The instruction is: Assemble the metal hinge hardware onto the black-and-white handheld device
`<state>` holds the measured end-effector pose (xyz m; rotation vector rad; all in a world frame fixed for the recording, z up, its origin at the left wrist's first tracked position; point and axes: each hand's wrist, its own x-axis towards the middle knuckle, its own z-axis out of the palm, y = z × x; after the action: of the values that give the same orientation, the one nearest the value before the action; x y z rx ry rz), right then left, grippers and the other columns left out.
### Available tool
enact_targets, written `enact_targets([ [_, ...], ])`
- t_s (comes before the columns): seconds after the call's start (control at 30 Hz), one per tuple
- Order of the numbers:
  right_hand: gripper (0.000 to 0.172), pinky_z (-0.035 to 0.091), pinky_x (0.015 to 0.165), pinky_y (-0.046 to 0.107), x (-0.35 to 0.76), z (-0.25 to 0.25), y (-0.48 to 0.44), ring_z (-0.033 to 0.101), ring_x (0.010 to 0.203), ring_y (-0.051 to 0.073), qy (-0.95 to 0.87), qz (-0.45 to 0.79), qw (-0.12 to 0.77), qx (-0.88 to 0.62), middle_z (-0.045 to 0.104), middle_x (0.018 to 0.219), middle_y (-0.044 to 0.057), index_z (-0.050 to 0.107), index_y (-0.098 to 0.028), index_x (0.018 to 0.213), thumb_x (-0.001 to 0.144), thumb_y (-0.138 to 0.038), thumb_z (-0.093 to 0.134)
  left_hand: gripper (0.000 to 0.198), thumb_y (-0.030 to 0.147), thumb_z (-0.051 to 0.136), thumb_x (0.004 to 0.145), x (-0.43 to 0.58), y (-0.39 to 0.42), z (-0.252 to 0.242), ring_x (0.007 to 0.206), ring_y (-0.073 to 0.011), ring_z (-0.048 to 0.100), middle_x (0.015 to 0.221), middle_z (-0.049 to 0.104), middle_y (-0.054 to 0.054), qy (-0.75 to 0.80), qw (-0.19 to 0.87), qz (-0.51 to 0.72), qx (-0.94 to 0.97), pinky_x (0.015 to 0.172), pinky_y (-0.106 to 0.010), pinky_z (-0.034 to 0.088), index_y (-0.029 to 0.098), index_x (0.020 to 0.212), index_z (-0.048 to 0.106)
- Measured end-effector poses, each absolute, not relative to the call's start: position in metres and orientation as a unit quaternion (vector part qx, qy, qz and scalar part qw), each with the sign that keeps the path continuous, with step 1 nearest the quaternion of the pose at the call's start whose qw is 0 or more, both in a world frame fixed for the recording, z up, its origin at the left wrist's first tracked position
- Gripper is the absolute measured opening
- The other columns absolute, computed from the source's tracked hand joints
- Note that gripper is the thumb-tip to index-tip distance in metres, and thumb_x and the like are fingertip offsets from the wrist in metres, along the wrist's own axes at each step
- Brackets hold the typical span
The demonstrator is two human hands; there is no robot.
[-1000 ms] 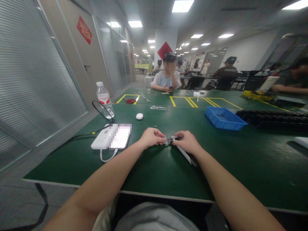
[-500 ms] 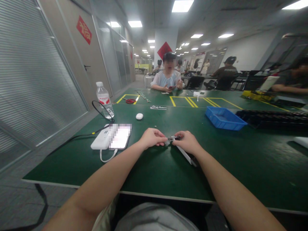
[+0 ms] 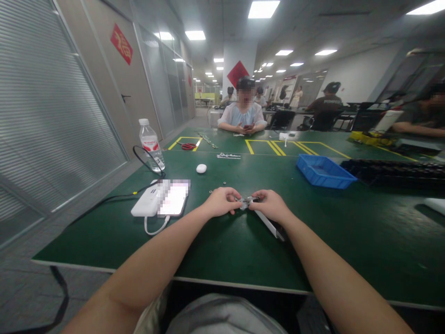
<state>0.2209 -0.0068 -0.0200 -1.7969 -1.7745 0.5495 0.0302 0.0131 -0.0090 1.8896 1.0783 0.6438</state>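
Observation:
My left hand (image 3: 220,202) and my right hand (image 3: 273,205) meet at the middle of the green table (image 3: 222,250). Both pinch a small shiny metal piece (image 3: 246,202) between their fingertips, just above the tabletop. What the piece is cannot be made out. A long white and black tool (image 3: 270,226) lies on the table under my right wrist, running toward me and to the right.
A white power bank (image 3: 144,204) and a phone (image 3: 173,198) lie at the left, with a water bottle (image 3: 150,144) and a black cable behind. A white oval object (image 3: 201,168), a blue tray (image 3: 324,171) and black trays (image 3: 396,170) sit farther back. A person (image 3: 243,116) sits opposite.
My left hand has shifted slightly toward me and to the right, its fingers reworking their grip on the metal piece. My right hand has barely moved.

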Motion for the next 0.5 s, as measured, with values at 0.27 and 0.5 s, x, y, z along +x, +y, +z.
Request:
enact_targets([
  [0.27, 0.04, 0.042, 0.068, 0.025, 0.221, -0.017, -0.008, 0.058, 0.076, 0.018, -0.656, 0.215, 0.28, -0.667, 0.065, 0.082, 0.006, 0.069, -0.013, 0.093, 0.058, -0.032, 0.068, 0.034, 0.038, 0.057, 0.08, 0.026, 0.012, -0.004, 0.044, -0.0089, 0.056, 0.068, 0.066, 0.001, 0.455, 0.349, 0.251, 0.78, 0.052, -0.021, 0.043, 0.017, 0.107, 0.058],
  [0.5, 0.04, 0.042, 0.068, 0.026, 0.221, -0.017, -0.009, 0.058, 0.073, 0.017, -0.65, 0.223, 0.278, -0.671, 0.064, 0.079, 0.004, 0.069, -0.014, 0.093, 0.058, -0.032, 0.068, 0.031, 0.023, 0.056, 0.078, 0.01, 0.03, -0.011, 0.09, -0.0203, 0.059, 0.096, 0.065, -0.007, 0.534, 0.117, 0.264, 0.795, 0.08, -0.031, 0.045, 0.019, 0.109, 0.057],
])
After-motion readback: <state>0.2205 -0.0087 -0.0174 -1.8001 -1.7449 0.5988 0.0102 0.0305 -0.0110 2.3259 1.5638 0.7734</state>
